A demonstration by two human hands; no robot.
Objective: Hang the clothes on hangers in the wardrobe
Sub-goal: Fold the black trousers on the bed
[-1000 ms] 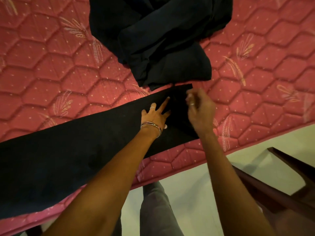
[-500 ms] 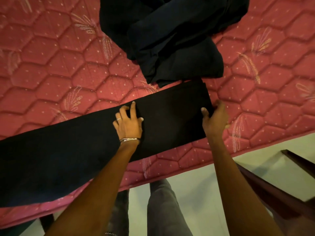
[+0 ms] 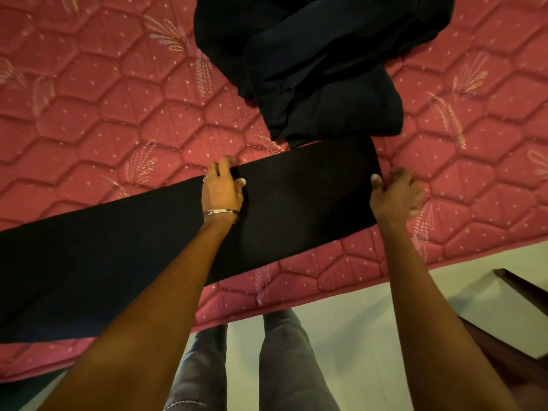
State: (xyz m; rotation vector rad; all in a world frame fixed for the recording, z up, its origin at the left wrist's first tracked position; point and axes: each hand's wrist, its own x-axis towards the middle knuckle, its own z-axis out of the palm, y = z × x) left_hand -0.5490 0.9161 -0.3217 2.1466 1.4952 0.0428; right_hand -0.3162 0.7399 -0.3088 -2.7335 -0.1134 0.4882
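Observation:
A long black garment [image 3: 302, 197], folded into a flat strip, lies across the pink quilted mattress [image 3: 103, 108]. My left hand [image 3: 222, 188] rests on the strip near its far edge, fingers curled over that edge. My right hand [image 3: 394, 194] pinches the strip's right end, thumb on top and fingers under the cloth. A heap of dark navy clothes [image 3: 320, 66] lies just beyond the strip, touching its far edge. No hanger and no wardrobe are in view.
The mattress edge runs diagonally in front of me, with pale floor [image 3: 370, 336] below it. My legs in grey trousers [image 3: 284, 366] stand at the edge. A dark wooden frame [image 3: 519, 292] sits low at the right.
My left hand slid left along the strip and curled over its far edge. My right hand moved from the top of the strip to its right end and took hold.

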